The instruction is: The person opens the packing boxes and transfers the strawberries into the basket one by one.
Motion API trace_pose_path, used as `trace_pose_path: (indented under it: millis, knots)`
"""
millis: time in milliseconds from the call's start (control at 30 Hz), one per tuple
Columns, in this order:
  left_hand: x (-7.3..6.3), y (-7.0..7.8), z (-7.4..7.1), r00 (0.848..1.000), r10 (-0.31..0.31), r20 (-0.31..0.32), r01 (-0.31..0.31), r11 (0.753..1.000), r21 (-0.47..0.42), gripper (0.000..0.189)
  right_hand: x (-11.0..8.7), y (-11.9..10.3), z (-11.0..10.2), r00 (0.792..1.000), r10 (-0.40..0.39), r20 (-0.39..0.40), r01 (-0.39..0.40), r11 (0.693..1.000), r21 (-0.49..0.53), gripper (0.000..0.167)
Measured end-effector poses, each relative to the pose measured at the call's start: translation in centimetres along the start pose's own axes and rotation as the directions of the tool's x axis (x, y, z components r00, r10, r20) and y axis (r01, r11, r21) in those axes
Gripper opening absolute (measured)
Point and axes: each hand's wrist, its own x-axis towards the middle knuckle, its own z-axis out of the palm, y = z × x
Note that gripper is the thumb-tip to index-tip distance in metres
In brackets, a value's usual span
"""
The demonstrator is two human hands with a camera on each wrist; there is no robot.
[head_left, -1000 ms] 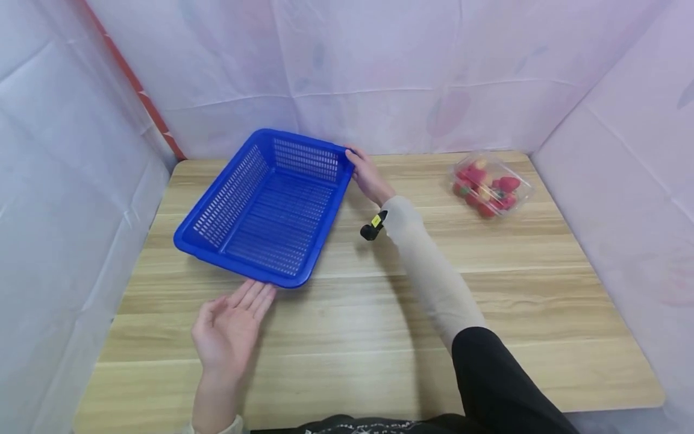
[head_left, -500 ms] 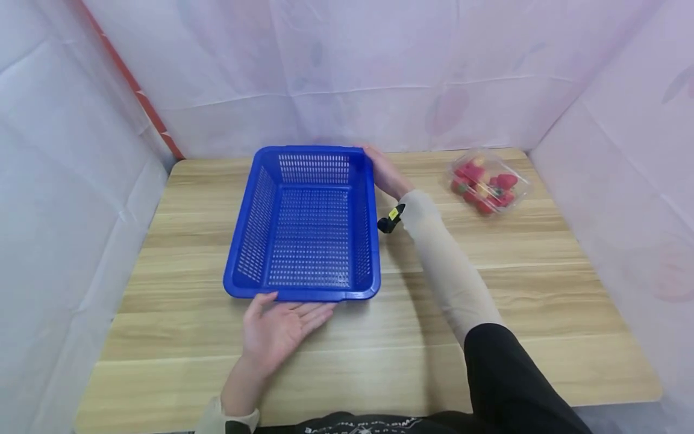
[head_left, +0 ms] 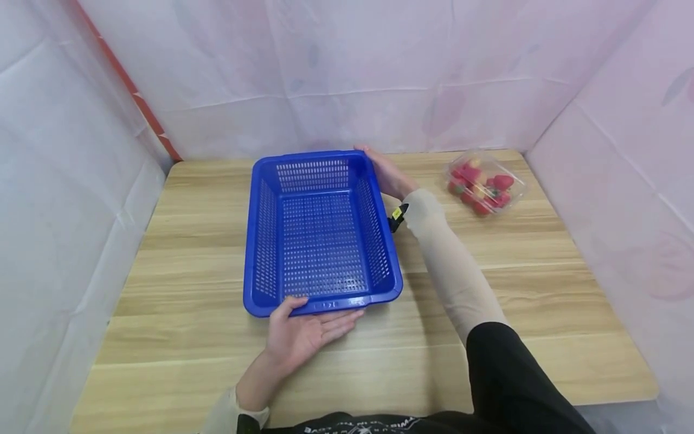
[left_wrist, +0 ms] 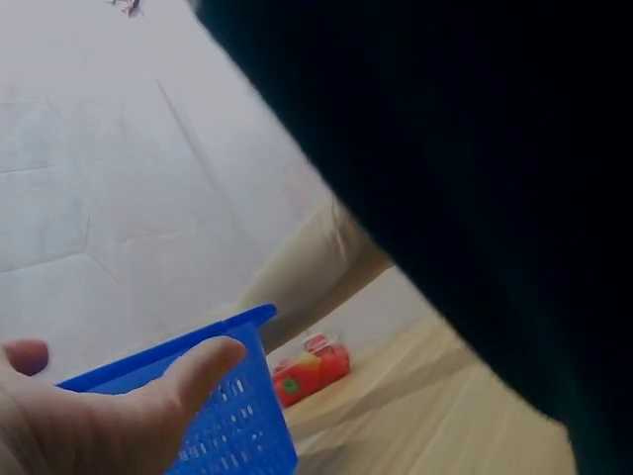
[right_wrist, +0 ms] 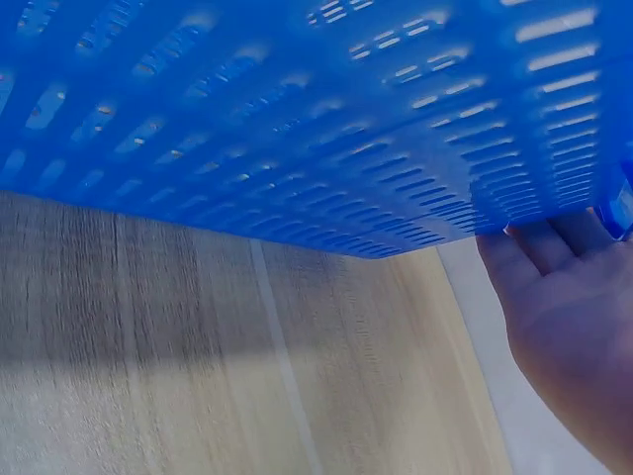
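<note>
A blue plastic basket (head_left: 322, 241) with slotted walls and floor is in the middle of the head view, with nothing in it. My left hand (head_left: 295, 340) holds its near rim, thumb over the top and fingers stretched beneath. At the far right corner my right hand (head_left: 387, 175) grips the rim, its fingers mostly hidden behind the basket. In the right wrist view, that hand's fingers (right_wrist: 529, 257) reach around the basket's end, and wood shows below the slotted wall (right_wrist: 247, 129). The left wrist view has my left thumb (left_wrist: 203, 371) lying across the basket's rim.
A clear plastic box (head_left: 485, 184) of red strawberries stands at the back right of the wooden table (head_left: 184, 265). White fabric walls (head_left: 347, 72) rise behind the table and at both sides. A small black camera (head_left: 397, 217) sits on my right wrist.
The basket has moved right and toward me, turning from a slant to nearly straight. Both hands moved with it, and my left thumb came over the near rim.
</note>
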Motion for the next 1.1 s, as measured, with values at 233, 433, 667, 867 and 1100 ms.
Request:
trace_pose_path:
  millis: [233,433,667,867,1100]
  knots:
    - [-0.9,0.5,0.1,0.979,-0.203,0.004,0.182,0.884,0.431,0.06,0.6,0.3,0.5,0.997,0.008,-0.072,-0.011,0.999,-0.041,0.061]
    - [-2.7,2.6,3.3,0.973,-0.228,0.04,0.088,0.524,0.847,0.05,0.4,0.3,1.0,0.989,-0.064,-0.137,0.05,0.993,-0.106,0.051]
    - [-4.3,6.8,5.8,0.944,0.269,0.19,-0.191,-0.021,0.981,0.038,-2.1,-0.1,1.8,0.967,-0.118,-0.226,0.032,0.936,-0.35,0.053]
    - [-4.2,10.3,4.2,0.722,0.678,0.138,0.012,-0.212,0.977,0.039,-5.4,0.0,3.4,0.967,-0.176,-0.183,0.07,0.878,-0.473,0.056]
    - [-3.0,11.7,0.8,0.776,0.628,-0.066,0.141,-0.071,0.987,0.064,-9.0,1.7,5.6,0.964,-0.164,-0.212,0.044,0.877,-0.478,0.066]
